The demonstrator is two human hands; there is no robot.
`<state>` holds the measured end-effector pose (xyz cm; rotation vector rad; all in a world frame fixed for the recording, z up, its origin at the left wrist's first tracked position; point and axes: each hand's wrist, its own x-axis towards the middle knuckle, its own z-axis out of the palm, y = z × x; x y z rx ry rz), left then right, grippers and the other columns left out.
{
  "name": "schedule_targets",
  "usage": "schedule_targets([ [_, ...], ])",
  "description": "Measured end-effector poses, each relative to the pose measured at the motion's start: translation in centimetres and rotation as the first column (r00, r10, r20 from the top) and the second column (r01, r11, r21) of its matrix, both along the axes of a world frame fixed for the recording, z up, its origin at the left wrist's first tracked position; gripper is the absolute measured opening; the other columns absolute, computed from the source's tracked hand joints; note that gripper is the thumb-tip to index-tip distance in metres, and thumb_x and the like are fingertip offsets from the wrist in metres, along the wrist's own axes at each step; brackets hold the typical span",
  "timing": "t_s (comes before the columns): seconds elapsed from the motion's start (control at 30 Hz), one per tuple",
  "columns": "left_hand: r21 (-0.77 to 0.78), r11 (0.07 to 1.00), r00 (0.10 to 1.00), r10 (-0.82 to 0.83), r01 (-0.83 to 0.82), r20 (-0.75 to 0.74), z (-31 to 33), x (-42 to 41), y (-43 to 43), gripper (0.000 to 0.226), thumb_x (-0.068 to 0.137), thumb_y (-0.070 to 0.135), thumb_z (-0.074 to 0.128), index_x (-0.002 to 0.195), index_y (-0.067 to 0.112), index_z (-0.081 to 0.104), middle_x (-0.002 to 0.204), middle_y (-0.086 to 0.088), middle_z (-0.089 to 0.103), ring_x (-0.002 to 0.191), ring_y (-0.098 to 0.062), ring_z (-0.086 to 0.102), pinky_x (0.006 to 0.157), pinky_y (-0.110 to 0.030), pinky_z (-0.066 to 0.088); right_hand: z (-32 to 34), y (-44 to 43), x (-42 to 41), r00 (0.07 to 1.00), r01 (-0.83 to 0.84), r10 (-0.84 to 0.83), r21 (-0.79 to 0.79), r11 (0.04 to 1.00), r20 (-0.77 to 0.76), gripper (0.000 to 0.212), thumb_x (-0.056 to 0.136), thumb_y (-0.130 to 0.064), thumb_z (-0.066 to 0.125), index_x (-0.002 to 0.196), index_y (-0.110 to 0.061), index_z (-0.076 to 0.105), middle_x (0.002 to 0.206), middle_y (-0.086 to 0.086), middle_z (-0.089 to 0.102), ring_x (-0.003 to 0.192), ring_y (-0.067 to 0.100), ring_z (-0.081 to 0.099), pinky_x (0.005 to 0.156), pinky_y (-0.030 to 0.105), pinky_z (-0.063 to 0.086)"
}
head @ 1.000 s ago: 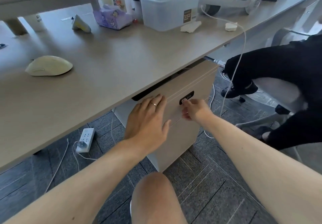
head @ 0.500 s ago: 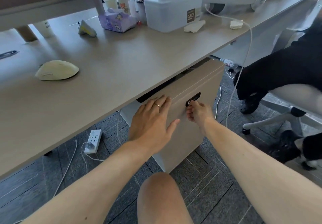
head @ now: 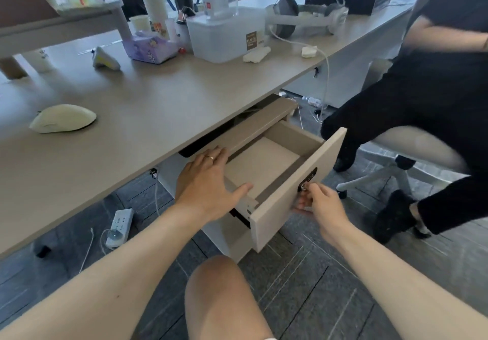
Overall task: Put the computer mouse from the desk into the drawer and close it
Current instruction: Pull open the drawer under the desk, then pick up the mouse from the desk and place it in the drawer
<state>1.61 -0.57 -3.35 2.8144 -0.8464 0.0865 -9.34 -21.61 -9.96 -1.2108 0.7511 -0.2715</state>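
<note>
The computer mouse (head: 63, 121) lies on the desk (head: 163, 102), far left, well apart from both hands and from the drawer (head: 266, 165). Its long axis runs approx. left-right across the view; the narrow end w/ the button seams points left, the broad rounded end points right, toward the drawer side. It sits flat, top up. The drawer is pulled out from the pedestal under the desk edge, interior bare, front panel (head: 295, 194) angled toward the lower right. The left hand (head: 208, 183) lies palm-down w/ fingers spread over the near-left corner of the drawer, thumb reaching along the side wall; it grasps nothing. A ring shows on one finger. The right hand (head: 320, 202) is at the outer face of the front panel, fingertips pinched together on the small key/knob at the dark lock plate (head: 307, 179). On the floor left of the pedestal: a white power strip (head: 120, 223) w/ cable. A second person in dark clothing sits on a chair (head: 401, 154) at right.
</note>
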Motion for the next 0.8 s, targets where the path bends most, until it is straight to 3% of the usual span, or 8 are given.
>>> schedule_targets([
  [0.23, 0.069, 0.997, 0.999, 0.032, -0.030, -0.031, 0.7, -0.4, -0.4, 0.127, 0.062, 0.095, 0.051, 0.162, 0.024, 0.016, 0.170, 0.003, 0.017, 0.154, -0.020, 0.017, 0.122, -0.045, 0.025, 0.0, -1.4, -3.9, 0.999, 0.033, -0.033, 0.018, 0.999, 0.005, 0.022, 0.102, -0.009, 0.046, 0.088, -0.005, 0.062, 0.068, 0.009, 0.055, 0.062, 0.021, 0.055, 0.087, 0.059, 0.057],
  [0.63, 0.104, 0.994, 0.999, 0.033, -0.029, -0.042, 1.0, -0.4, -0.7, 0.128, 0.060, 0.092, 0.057, 0.161, 0.023, 0.019, 0.170, 0.003, 0.019, 0.154, -0.020, 0.019, 0.121, -0.045, 0.027, -0.4, -1.9, -4.5, 1.000, 0.011, -0.011, -0.007, 1.000, -0.004, 0.023, 0.102, -0.012, 0.046, 0.087, -0.005, 0.061, 0.066, 0.008, 0.057, 0.060, 0.019, 0.057, 0.083, 0.056, 0.060],
  [0.73, 0.115, 0.993, 0.992, 0.013, 0.001, -0.126, 2.1, 0.3, -0.5, 0.125, 0.062, 0.091, 0.058, 0.161, 0.026, 0.020, 0.170, 0.006, 0.019, 0.154, -0.019, 0.019, 0.121, -0.045, 0.027, -0.2, -2.2, -4.9, 0.997, -0.036, 0.032, -0.063, 0.997, -0.072, 0.023, 0.102, -0.018, 0.047, 0.090, -0.007, 0.063, 0.075, 0.009, 0.060, 0.066, 0.022, 0.061, 0.082, 0.053, 0.061],
  [0.8, 0.120, 0.992, 0.976, -0.007, 0.033, -0.216, 3.2, 0.5, -0.2, 0.125, 0.060, 0.094, 0.053, 0.161, 0.028, 0.021, 0.169, 0.005, 0.021, 0.153, -0.019, 0.021, 0.121, -0.047, 0.029, 0.7, -2.5, -5.5, 0.984, -0.088, 0.055, -0.194, 0.977, -0.170, 0.024, 0.101, -0.033, 0.050, 0.098, -0.014, 0.064, 0.086, 0.007, 0.066, 0.076, 0.024, 0.067, 0.083, 0.052, 0.060],
])
